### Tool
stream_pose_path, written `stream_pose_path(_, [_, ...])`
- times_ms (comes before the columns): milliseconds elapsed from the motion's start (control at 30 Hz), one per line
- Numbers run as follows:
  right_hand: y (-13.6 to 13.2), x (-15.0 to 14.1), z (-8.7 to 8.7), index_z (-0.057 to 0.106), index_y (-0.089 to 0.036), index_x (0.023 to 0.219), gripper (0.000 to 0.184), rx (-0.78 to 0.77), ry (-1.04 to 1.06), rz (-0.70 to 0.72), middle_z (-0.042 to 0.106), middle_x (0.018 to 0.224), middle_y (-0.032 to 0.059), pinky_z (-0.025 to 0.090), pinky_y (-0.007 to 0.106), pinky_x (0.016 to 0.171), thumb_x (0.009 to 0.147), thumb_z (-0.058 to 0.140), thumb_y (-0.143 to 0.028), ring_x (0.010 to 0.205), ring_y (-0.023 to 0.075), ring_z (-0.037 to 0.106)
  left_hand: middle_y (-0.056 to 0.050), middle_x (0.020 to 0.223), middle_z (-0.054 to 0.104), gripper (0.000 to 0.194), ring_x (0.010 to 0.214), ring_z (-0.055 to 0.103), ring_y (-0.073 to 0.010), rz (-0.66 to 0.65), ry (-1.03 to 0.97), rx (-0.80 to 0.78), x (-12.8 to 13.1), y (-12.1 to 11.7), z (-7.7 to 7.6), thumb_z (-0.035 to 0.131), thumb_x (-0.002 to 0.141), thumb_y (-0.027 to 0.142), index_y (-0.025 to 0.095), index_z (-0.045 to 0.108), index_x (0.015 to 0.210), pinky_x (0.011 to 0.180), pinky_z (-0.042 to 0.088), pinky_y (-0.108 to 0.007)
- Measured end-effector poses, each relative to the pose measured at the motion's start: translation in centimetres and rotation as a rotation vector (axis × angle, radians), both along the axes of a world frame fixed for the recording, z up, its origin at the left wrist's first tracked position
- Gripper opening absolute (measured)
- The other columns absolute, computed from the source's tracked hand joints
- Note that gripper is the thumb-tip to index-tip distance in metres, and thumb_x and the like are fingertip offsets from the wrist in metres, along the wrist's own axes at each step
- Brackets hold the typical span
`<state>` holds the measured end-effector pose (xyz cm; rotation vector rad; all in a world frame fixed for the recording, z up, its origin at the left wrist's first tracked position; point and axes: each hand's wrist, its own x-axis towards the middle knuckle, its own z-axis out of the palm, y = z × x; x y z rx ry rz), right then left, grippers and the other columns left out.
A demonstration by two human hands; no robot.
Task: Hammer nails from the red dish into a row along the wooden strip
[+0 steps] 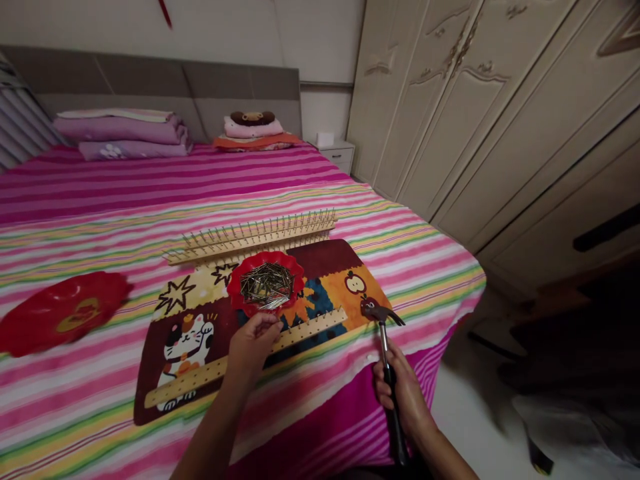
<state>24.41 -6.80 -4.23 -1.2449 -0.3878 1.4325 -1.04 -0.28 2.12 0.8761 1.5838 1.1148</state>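
On the striped bed (100,247) facing a wardrobe (425,87), a patterned mat (320,257) bears the wooden strip (303,332) and red bowl (296,269), right fingers (386,383) wrapping the hammer (395,427), left fingers (267,327) curled beside the bowl, their hold unclear.

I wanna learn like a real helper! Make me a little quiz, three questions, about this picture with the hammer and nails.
1. Which hand holds the black-handled metal claw hammer?

2. True or false: the round, red, wavy-rimmed bowl is full of wooden buttons.

3. In the picture, toward which end of the long, pale wooden strip with holes do nails stand up? A: left. B: right.

Key:
1. The right hand.
2. False; it holds silvery metal nails.
3. B.
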Motion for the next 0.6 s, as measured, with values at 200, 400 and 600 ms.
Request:
stream_pose_path(200, [-0.1,0.0,0.2,0.044,-0.027,0.123,0.056,-0.001,-0.009,0.004,0.049,0.054,-0.0093,0.022,0.01,0.029,0.074,0.064,-0.046,0.034,0.0044,0.036,0.005,0.055,0.056,0.034,0.05,0.048,-0.0069,0.031,0.038,0.025,0.1,-0.7,-1.2,0.07,0.05,0.046,0.019,0.06,0.069,0.049,0.038,-0.017])
stream_pose_path(400, [-0.2,-0.1,0.5,0.044,-0.027,0.123,0.056,-0.002,-0.002,0.001,0.048,0.053,-0.0097,0.022,0.01,0.03,0.074,0.064,-0.045,0.034,0.0041,0.035,0.005,0.058,0.058,0.033,0.055,0.051,-0.0095,-0.017,0.122,0.035,-0.3,-0.8,-1.8,0.066,0.053,0.048,0.021,0.061,0.07,0.057,0.044,-0.02])
stream_pose_path(600, [-0.2,0.0,0.3,0.044,-0.027,0.123,0.054,-0.001,0.006,0.01,0.047,0.053,-0.0101,0.021,0.011,0.03,0.075,0.063,-0.043,0.033,0.0042,0.035,0.005,0.054,0.058,0.025,0.055,0.052,-0.0106,-0.053,0.319,-0.004,-0.2,-1.0,-1.6,0.059,0.059,0.045,0.023,0.064,0.069,0.053,0.036,-0.019])
